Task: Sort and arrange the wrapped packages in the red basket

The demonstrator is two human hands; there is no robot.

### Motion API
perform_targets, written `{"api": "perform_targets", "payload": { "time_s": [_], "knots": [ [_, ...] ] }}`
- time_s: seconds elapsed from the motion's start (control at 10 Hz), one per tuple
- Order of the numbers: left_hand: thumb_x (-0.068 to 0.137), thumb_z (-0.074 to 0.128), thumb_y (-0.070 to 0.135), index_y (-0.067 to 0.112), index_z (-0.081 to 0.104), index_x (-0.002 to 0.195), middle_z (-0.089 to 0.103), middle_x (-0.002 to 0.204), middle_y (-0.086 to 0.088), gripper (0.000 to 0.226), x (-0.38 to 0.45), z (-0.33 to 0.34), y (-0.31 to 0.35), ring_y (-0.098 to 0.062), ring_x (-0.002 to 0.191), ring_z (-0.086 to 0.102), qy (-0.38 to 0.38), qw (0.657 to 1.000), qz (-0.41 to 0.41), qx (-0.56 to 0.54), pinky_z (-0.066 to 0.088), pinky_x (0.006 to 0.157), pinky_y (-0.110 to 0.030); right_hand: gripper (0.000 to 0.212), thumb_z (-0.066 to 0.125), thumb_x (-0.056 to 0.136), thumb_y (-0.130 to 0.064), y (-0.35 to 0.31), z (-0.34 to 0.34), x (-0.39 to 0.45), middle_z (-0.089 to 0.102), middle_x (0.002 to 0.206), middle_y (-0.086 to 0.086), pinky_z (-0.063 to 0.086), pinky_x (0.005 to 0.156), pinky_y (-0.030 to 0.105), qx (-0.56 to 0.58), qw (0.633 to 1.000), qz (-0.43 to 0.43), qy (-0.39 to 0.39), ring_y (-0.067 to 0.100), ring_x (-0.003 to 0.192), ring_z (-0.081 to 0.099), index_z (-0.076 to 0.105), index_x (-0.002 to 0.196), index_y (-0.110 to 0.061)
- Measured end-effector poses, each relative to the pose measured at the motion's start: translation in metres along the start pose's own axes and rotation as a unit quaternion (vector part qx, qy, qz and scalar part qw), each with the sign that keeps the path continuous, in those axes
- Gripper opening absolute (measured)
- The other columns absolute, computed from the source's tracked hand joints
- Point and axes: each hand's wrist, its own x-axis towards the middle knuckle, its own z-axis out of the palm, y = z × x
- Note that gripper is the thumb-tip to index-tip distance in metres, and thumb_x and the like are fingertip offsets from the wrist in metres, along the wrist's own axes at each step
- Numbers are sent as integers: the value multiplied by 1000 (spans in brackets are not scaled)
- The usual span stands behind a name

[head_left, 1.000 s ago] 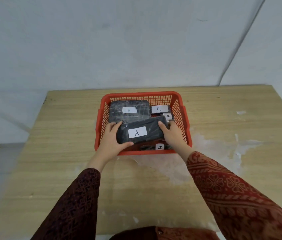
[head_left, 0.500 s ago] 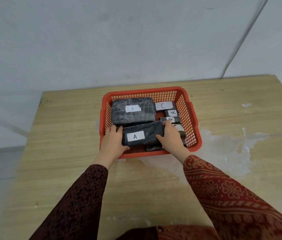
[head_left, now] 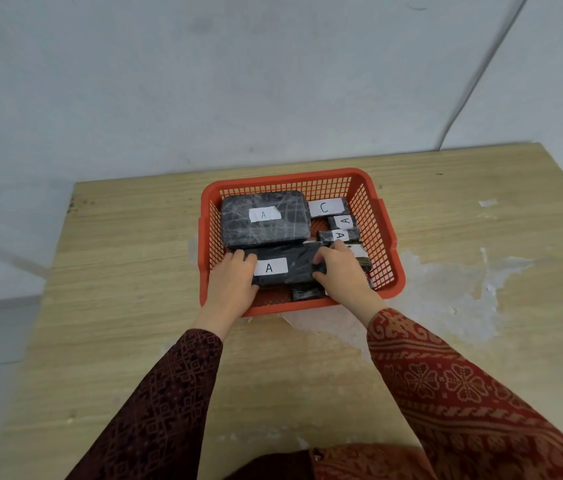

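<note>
1. The long black package (head_left: 285, 266) lies in the near part of the red basket (head_left: 391, 237) — the left hand (head_left: 233, 284) clasps its left end, the right hand (head_left: 340, 271) its right end, each grip closed on it.
2. It is wrapped in shiny film, with a white "A" label on top.
3. Just behind it lies a larger package (head_left: 264, 218), also labelled "A"; smaller ones sit at the right.
4. The basket stands on a wooden bench (head_left: 117, 258) — patchy white at right — against a pale wall (head_left: 204, 81).
</note>
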Motion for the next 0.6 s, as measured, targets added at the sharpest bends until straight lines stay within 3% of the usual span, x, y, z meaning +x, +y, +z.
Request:
{"api": "perform_targets", "payload": {
  "time_s": [0.2, 0.3, 0.4, 0.5, 0.6],
  "knots": [
    [96, 43, 34, 15, 53, 131, 52, 125, -10, 41, -9, 4, 16, -26, 121, 43, -72, 995, 11, -69, 47, 93, -40, 32, 60, 86, -1, 1, -12, 8, 52, 118, 15, 43, 97, 37, -51, 994, -52, -78, 32, 108, 54, 63, 118, -7],
    [98, 31, 37, 18, 35, 145, 27, 152, -11, 51, -13, 7, 13, -26, 140, 21, -158, 982, -18, -101, 29, 112, -42, 33, 47, 96, -18, -5, -14, 8, 52, 124, 18, 39, 102, 43, -108, 984, -74, -124, 36, 114, 49, 60, 124, -5],
    [98, 25, 43, 24, 21, 150, 7, 162, -7, 55, -17, 11, 12, -22, 148, 3, -191, 977, -25, -88, 13, 119, -43, 50, 32, 100, -38, -11, -9, -1, 47, 136, 22, 34, 106, 45, -172, 966, -75, -179, 39, 126, 40, 50, 133, -4],
    [98, 22, 46, 28, 13, 151, -2, 162, -4, 56, -20, 11, 15, -19, 149, -4, -189, 980, -27, -63, 9, 119, -43, 74, 20, 96, -58, -16, 3, -22, 11, 159, 18, 17, 119, 47, -152, 966, -21, -210, 34, 147, 8, 19, 150, -8],
    [98, 31, 43, 26, 23, 150, 13, 161, -6, 55, -20, 6, 15, -22, 148, 13, -161, 983, -23, -79, 23, 116, -44, 73, 22, 96, -58, -15, 2, -30, 11, 160, 15, 15, 120, 45, -120, 976, -28, -181, 31, 147, 9, 17, 151, -11]
  ]
}}
